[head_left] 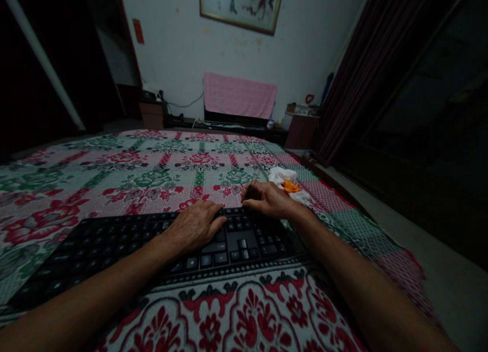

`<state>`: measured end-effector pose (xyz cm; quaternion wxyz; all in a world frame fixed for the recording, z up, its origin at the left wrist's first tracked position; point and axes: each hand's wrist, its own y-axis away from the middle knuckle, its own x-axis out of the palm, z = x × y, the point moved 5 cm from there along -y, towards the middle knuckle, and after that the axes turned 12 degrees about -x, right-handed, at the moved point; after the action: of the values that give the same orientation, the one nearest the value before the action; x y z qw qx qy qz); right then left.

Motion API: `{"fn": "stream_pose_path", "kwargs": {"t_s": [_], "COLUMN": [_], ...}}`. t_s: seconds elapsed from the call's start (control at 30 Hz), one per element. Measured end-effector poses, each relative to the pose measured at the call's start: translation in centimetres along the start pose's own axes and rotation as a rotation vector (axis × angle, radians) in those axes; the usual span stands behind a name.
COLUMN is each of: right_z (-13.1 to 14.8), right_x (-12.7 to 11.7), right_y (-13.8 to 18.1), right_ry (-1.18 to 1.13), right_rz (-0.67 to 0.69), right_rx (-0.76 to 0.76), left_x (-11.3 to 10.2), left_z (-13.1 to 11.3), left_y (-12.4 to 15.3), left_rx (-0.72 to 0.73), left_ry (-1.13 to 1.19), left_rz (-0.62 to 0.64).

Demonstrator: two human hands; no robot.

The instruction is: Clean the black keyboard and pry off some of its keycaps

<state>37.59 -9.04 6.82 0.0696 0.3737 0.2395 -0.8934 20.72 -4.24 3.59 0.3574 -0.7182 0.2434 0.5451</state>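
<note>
A black computer keyboard point(244, 240) lies across the patterned bedspread in front of me. My left hand point(196, 222) rests palm down over its upper middle part, fingers stretched out and thumb apart, holding nothing. At the keyboard's far edge, above the number pad, is my right hand point(267, 198). Its fingers curl toward the thumb around a dark spot; whether that is a small dark object or shadow, I cannot make out. Just beyond the right hand lies a crumpled white cloth point(282, 176) with an orange piece of cloth point(291, 187) on it.
The red, green and white bedspread point(200, 159) covers the bed. Past its far end, a pink cloth point(240, 95) hangs over a dark flat object, between two small cabinets point(152, 114). A framed picture point(242, 6) hangs on the wall. Dark curtains point(354, 72) hang at right.
</note>
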Motion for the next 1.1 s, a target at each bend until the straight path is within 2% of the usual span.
{"fn": "stream_pose_path", "kwargs": {"t_s": [0.1,0.23,0.57,0.9,1.1], "right_z": [1.4,2.1,-0.3,0.6,0.4], "right_x": [0.0,0.1,0.5,0.0,-0.6], "right_y": [0.1,0.1,0.1,0.1,0.2], "right_ry": [0.179,0.223,-0.053,-0.011,-0.108], "right_rz": [0.034,0.045,0.015,-0.001,-0.028], "right_rx": [-0.084,-0.140,-0.004,0.106,0.114], "left_x": [-0.1,-0.3,-0.3,-0.3,-0.5], "left_z": [-0.1,-0.2,-0.2,-0.3,-0.4], "left_y": [0.0,0.1,0.1,0.1,0.1], "left_rx": [0.009,0.012,0.003,-0.003,-0.012], "left_ry": [0.002,0.021,0.006,-0.013,-0.005], "left_rz": [-0.004,-0.020,-0.002,-0.002,0.022]}}
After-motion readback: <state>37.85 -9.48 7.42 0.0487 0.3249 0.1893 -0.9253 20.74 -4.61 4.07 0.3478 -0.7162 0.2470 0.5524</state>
